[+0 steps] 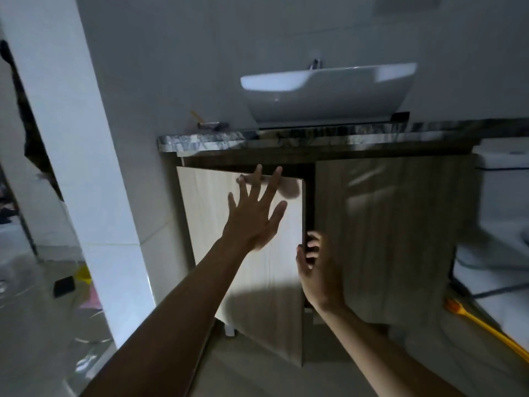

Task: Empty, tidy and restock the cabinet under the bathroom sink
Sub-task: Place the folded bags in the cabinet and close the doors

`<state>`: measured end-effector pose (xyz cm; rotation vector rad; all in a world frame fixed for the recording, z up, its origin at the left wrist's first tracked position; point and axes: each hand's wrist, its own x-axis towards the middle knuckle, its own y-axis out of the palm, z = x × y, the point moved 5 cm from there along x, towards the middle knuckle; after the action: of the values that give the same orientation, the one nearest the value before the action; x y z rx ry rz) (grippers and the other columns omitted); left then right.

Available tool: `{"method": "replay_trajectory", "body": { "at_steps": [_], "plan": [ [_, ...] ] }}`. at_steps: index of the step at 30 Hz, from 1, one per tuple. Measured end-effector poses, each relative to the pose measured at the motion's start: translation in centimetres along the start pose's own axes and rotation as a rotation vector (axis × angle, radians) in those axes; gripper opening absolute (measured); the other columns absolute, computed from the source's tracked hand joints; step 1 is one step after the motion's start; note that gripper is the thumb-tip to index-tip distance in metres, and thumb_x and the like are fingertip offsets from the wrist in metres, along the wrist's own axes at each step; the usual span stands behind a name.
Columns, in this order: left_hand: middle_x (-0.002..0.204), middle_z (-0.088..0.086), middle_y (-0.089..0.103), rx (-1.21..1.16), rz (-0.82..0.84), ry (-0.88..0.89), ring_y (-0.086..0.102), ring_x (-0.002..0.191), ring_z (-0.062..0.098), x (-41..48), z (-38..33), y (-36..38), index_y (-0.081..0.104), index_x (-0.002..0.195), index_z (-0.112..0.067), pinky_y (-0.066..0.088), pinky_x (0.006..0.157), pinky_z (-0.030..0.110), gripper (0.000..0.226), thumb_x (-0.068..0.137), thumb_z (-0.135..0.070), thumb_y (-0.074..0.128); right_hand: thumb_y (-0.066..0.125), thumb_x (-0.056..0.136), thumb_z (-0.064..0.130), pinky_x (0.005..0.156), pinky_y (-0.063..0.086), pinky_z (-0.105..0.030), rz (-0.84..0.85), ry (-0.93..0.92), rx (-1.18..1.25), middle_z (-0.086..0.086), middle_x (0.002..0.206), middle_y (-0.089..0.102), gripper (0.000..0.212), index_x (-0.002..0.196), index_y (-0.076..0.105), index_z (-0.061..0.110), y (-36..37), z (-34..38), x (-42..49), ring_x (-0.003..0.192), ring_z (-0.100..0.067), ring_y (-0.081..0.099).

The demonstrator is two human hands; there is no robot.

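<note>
Under a white basin (329,90) and a marble counter (200,140) stands a wood-grain cabinet with two doors. The left door (217,224) is pale and stands ajar, swung out toward me. The right door (400,239) is closed. My left hand (254,213) is spread with straight fingers in front of the upper part of the left door. My right hand (315,267) curls its fingers round the free right edge of that door. The dark gap between the doors hides the cabinet's inside.
A white tiled pillar (86,167) stands left of the cabinet. A toilet (503,224) is at the right, with an orange-and-yellow brush handle (486,328) on the floor beside it. Small tools (211,125) lie on the counter. Yellow, pink and black items (77,282) lie on the floor at left.
</note>
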<state>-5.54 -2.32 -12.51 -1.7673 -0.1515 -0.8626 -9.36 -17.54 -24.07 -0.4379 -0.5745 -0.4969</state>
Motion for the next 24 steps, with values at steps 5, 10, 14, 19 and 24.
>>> {"method": "replay_trajectory", "body": {
  "at_steps": [5,10,14,19,24],
  "plan": [
    [0.160,-0.001,-0.029,0.094,-0.002,-0.037,-0.018,0.147,0.044,3.1,-0.2,2.4,-0.022,0.149,-0.047,0.002,0.117,0.066,0.061,0.097,-0.061,0.007,0.060,0.096,0.024,0.110,0.039,-0.028,0.018,0.084,-0.095,0.008,0.155,0.040,0.061,0.151,0.036,0.029,1.8,-1.1,0.5,0.140,-0.013,0.042],
    [0.160,0.001,-0.031,0.150,-0.025,-0.083,-0.019,0.145,0.047,5.4,-0.4,4.3,-0.025,0.148,-0.045,0.000,0.115,0.069,0.062,0.099,-0.059,0.011,0.055,0.096,0.018,0.097,0.048,-0.026,0.097,0.359,0.015,0.001,0.158,0.033,0.061,0.153,0.034,0.029,2.0,-1.5,3.8,0.136,-0.021,0.046],
    [0.161,0.004,-0.028,0.146,-0.013,-0.113,-0.021,0.144,0.050,6.6,-0.9,5.0,-0.024,0.150,-0.042,0.001,0.113,0.072,0.066,0.102,-0.050,0.020,0.044,0.095,0.002,0.059,0.044,-0.004,0.218,0.452,0.163,0.008,0.148,0.047,0.060,0.149,0.044,0.027,0.8,-2.6,6.9,0.092,0.000,0.059],
    [0.161,0.006,-0.026,0.176,-0.023,-0.152,-0.021,0.144,0.050,7.7,-1.2,5.8,-0.023,0.151,-0.040,0.002,0.110,0.075,0.069,0.101,-0.048,0.024,0.045,0.085,-0.012,0.095,0.050,-0.031,0.245,0.472,0.311,0.006,0.140,0.055,0.071,0.142,0.050,0.029,1.0,-4.2,9.2,0.118,-0.013,0.058],
    [0.159,0.006,-0.032,0.180,-0.051,-0.175,-0.017,0.147,0.044,8.9,-0.4,6.9,-0.021,0.151,-0.039,0.010,0.108,0.077,0.075,0.099,-0.048,0.032,0.048,0.091,-0.004,0.114,0.037,-0.038,0.347,0.385,0.227,0.009,0.157,0.034,0.074,0.152,0.034,0.034,1.6,-4.4,9.8,0.142,-0.015,0.036]
  ]
}}
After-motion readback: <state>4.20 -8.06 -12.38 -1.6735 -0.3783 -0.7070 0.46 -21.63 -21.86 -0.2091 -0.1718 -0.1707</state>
